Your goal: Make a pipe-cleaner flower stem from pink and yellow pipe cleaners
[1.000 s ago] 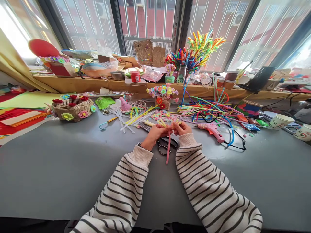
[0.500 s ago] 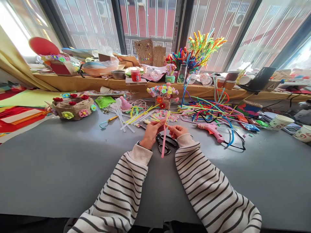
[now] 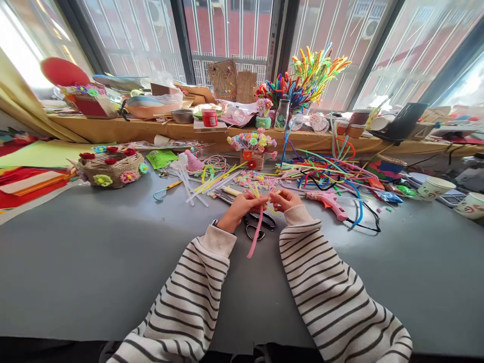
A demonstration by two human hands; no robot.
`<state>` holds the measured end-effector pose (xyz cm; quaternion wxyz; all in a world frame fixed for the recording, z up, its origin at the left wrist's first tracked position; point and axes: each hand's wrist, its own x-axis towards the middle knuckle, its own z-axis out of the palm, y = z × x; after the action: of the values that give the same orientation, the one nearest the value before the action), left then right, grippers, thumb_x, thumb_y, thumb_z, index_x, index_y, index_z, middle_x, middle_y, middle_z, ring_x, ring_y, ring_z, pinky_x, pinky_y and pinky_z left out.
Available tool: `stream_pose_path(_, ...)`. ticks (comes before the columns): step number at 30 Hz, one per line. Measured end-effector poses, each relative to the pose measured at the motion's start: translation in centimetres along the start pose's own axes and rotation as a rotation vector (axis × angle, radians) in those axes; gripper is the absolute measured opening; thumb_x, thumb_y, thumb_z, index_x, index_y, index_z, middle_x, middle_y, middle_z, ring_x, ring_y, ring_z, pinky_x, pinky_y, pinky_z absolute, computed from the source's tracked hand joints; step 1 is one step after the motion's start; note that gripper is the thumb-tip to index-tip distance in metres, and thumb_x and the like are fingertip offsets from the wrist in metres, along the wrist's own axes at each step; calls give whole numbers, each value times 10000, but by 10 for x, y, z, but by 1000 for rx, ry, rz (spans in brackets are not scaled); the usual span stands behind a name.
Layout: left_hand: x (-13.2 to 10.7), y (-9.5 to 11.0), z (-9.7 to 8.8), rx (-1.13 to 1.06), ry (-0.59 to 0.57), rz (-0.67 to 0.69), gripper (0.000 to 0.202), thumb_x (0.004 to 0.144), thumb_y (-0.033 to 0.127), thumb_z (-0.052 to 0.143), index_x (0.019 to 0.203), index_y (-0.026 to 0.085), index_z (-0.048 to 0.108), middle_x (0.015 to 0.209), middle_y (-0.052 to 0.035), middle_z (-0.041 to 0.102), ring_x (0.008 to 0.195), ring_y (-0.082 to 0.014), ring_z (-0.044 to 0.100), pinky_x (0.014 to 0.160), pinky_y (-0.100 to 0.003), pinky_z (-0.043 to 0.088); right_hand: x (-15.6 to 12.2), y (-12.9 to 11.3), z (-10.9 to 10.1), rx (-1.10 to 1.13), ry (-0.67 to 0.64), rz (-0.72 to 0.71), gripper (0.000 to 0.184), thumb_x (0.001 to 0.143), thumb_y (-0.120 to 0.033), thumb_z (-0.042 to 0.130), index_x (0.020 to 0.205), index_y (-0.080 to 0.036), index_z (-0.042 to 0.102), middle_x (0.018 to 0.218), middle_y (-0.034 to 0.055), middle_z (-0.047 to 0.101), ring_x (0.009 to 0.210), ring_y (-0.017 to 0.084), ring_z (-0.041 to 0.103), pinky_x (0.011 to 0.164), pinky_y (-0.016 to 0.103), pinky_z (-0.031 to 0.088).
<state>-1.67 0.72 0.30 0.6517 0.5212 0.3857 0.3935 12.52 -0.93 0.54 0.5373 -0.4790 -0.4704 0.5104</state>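
Head view: grey table (image 3: 113,262). Left hand (image 3: 242,207) and right hand (image 3: 286,200) nearly meet above scissors (image 3: 267,228); right's grip cannot be told. Pink strip (image 3: 254,243), pinched by the nearer left, hangs to the near side, long axis near-far, end angled left.

Bright daylight, backlit from the windows (image 3: 227,33) across the back; far-left pane (image 3: 15,38) blown out. Soft sheen on desk (image 3: 113,267), shadows faint. Wide-angle stretch: window frames (image 3: 378,55) fan outward, right edge soft. Hands (image 3: 239,207) fairly sharp, detail between them too small to resolve.
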Motion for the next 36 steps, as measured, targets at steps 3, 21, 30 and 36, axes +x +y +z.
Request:
stream_pose_path(3,1,0,1,2,51,16,245,477,299,655,622,111,597,556,-11,573,527,-97,540,556,-219,442,2,4,3,-11,58,-32,296,473,-390,635,511,-156,457,448,-58,490,380,33,416,385,163,364)
stream_pose_path(21,4,2,2,-244,346,153,251,476,298,650,622,109,572,572,7,553,522,-74,512,593,-232,429,6,8,8,415,5,234,207,557,-364,605,639,-190,528,547,-37,520,463,51,475,476,178,441)
stream_pose_path(30,2,1,2,-143,239,126,252,482,327,639,602,112,582,569,20,521,489,-36,428,509,-176,375,1,14,20,169,-70,87,271,462,-360,642,600,-141,563,474,-31,529,384,32,434,401,162,382)
stream_pose_path(36,4,2,1,-216,332,228,236,534,348,596,623,133,558,585,26,492,516,-44,440,518,-182,404,2,15,17,122,14,67,248,477,-358,630,584,-144,563,440,-37,523,354,33,426,379,169,371)
